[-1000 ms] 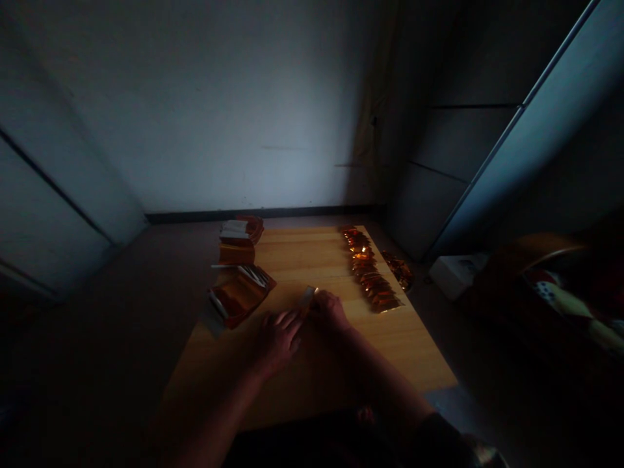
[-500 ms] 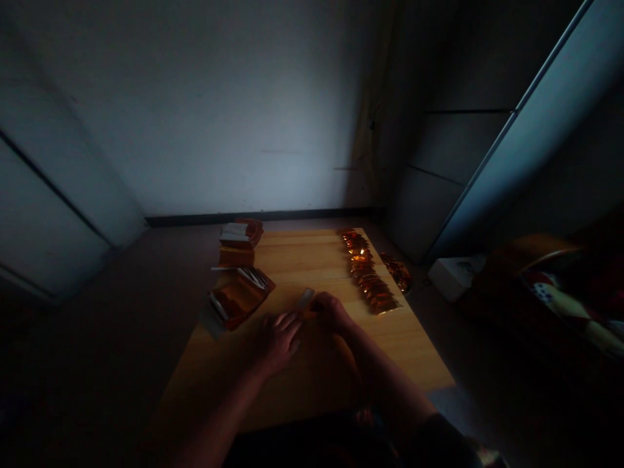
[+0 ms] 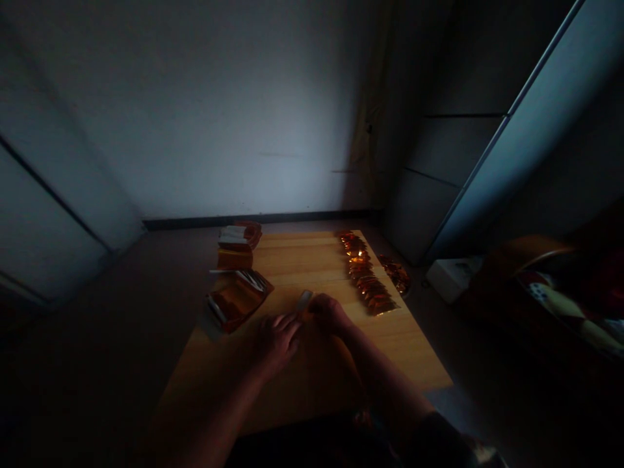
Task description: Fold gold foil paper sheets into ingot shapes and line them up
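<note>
Both hands are low over a wooden table (image 3: pixel 394 348), close together near its middle. A small silvery-orange foil sachet (image 3: pixel 304 301) stands between them, its lower end pinched in my right hand (image 3: pixel 329 314). My left hand (image 3: pixel 277 341) has its fingertips at that lower end, but the dim light hides whether they grip it. Further right, a tight row of orange foil sachets (image 3: pixel 364 273) runs along the table. Two stacks of orange and white sachets (image 3: pixel 238 246) (image 3: pixel 237 300) lie at the table's left edge.
A loose heap of orange foil (image 3: pixel 394 274) lies just past the table's right edge. A white box (image 3: pixel 453 279) sits on the floor at right, beside patterned fabric (image 3: pixel 550 312) in a dark seat. A wall and tall cabinet doors stand behind.
The foil sachet has shifted slightly left and turned more upright between my hands. The whole view has tilted a little, while both hands stay almost in place.
</note>
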A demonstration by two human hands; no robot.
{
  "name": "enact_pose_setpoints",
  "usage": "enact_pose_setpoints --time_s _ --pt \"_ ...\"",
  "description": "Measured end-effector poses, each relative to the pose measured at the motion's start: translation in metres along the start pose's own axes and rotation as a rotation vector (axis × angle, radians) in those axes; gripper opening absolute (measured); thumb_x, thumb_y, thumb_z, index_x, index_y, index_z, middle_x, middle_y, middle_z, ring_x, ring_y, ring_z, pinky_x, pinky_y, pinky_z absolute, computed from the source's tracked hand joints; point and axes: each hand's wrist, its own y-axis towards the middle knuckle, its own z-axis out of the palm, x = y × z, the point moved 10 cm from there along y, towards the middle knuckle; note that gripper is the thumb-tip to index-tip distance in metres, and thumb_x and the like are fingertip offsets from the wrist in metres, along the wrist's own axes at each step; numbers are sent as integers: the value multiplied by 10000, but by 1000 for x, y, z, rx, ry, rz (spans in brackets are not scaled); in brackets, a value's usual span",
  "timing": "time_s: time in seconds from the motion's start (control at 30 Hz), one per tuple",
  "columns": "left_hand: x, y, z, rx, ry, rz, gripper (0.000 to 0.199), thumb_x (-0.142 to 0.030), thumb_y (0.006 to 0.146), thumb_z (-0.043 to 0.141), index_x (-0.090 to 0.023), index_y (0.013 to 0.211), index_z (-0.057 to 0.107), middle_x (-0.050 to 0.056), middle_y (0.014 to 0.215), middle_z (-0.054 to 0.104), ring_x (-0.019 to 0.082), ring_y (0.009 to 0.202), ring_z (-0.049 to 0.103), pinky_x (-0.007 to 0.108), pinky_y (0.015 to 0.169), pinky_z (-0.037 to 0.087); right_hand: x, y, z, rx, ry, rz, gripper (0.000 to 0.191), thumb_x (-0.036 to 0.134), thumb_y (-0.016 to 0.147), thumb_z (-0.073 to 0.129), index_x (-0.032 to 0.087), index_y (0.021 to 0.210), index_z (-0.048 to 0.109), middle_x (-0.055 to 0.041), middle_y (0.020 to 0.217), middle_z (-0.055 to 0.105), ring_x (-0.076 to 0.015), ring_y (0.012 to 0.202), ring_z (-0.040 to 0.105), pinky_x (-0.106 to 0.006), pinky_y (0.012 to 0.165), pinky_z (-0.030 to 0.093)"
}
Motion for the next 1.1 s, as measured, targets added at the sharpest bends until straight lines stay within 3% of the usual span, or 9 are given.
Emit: enact_pose_setpoints --time_s 0.17,0.33,0.43,0.6,0.73,0.87,1.0,1.1 --pt "-10 12 -9 -82 35 -101 178 -188 819 498 -231 947 613 69 1135 663 277 1130 525 575 975 336 10 -9 -1 -40 -149 -50 166 80 810 553 179 842 683 -63 937 667 -172 889 563 -291 852 394" --pt "-8 25 -15 -154 92 -158 202 -123 839 439 -214 830 620 79 916 704 266 1005 583 561 975 335 20 -26 6 -4 -280 11 130 227 877 561 236 921 683 -66 1009 647 -207 933 521 -311 793 367" --pt "0 29 -11 -157 97 -150 264 -94 840 412 -220 863 642 78 931 710 261 1017 582 535 958 358 30 -33 9 9 -325 14 156 272 913 527 248 952 676 -63 1017 647 -218 960 516 -327 793 356" --pt "13 30 -4 -178 72 -115 296 -83 837 421 -228 934 661 56 1019 714 239 1033 585 480 930 376 41 -36 12 68 -299 -102 156 253 920 528 250 986 669 -38 1015 662 -188 964 522 -299 787 352" --pt "14 33 -2 -167 41 -33 262 -73 821 455 -199 860 682 70 1022 711 231 1028 586 419 867 406 28 -34 -9 36 -296 -103 130 239 904 551 220 893 679 -30 947 671 -169 897 528 -278 749 350" --pt "10 36 -4 -115 64 -9 214 -128 844 483 -195 789 679 68 942 699 212 939 583 355 784 417 23 -38 -20 -9 -281 -166 105 257 893 583 238 911 685 -23 981 673 -166 920 522 -295 810 338" --pt "2 33 -5 -55 143 -66 183 -185 852 495 -186 824 675 79 912 680 226 910 581 389 795 396 21 -44 -17 -44 -266 -196 103 266 892 594 241 943 680 -26 1002 676 -173 941 513 -309 843 327" --pt "-1 28 -5 -61 165 -97 172 -258 835 543 -172 909 672 92 996 682 255 964 577 430 840 384 22 -45 -14 -51 -264 -189 86 268 881 612 234 924 679 -30 1008 680 -182 940 510 -310 828 322"
